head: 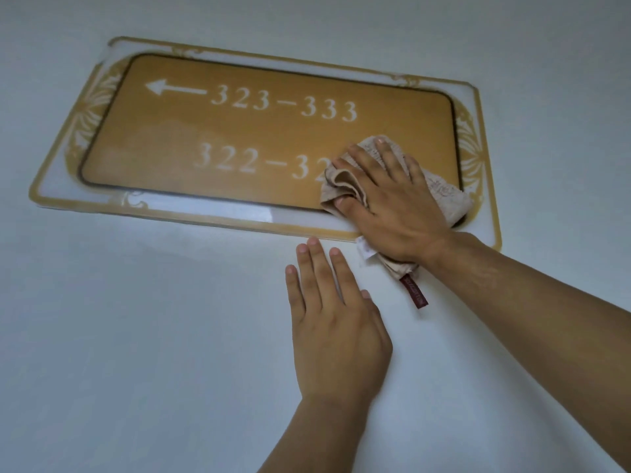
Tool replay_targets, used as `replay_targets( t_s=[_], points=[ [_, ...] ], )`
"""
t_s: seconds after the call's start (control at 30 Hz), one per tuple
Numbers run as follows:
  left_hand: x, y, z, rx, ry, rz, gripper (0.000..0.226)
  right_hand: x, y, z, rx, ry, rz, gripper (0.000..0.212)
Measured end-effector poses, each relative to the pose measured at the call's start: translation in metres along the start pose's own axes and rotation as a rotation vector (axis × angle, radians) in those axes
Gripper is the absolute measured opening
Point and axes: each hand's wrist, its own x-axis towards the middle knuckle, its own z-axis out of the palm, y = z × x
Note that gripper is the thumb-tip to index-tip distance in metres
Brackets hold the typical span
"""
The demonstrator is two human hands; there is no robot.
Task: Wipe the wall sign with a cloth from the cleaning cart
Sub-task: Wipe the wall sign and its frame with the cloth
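Mounted on a pale wall (136, 319): a wall sign (239, 131), gold panel with dark outline inside a clear plate with gold ornamental border. Printed in white on the panel: an arrow to the left with "323–333" in the upper line, and below it "322–32", the rest of this line hidden. Over the lower right part of the panel, a beige cloth (444, 196), crumpled and folded, covering the end of the lower number and reaching down past the bottom edge of the plate onto the wall. Pressed flat on the cloth, the right hand (392, 206), fingers spread and nearly straight, the thumb lying on a fold at the left side of the cloth; grip not closed around it, only pressing it against the sign. Hanging from the lower end of the cloth, under the right wrist, a small dark red label (414, 291), and next to it a small white tag (364, 249). Just below the sign, flat on the bare wall, the left hand (334, 322), fingers straight and together, pointing up, fingertips near the bottom edge of the plate but apart from it, holding nothing.
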Motion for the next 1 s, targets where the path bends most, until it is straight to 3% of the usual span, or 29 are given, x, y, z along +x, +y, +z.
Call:
replay_targets(
  t_s=[0.47, 0.67, 0.87, 1.0],
  points=[
    [-0.005, -0.007, -0.007, -0.013, -0.038, 0.085, 0.066, 0.038, -0.003, 0.011, -0.01, 0.081, 0.171, 0.074],
    [0.007, -0.055, -0.036, 0.068, -0.138, 0.379, 0.071, 0.071, -0.001, 0.007, -0.004, 0.1, 0.227, 0.078],
    [0.067, -0.116, -0.066, 0.119, -0.085, 0.797, 0.035, 0.117, 0.0, 0.003, 0.002, 0.109, 0.27, 0.082],
    [0.074, -0.145, -0.073, 0.078, -0.074, 0.772, 0.061, 0.155, 0.016, -0.012, 0.016, 0.094, 0.281, 0.086]
  ],
)
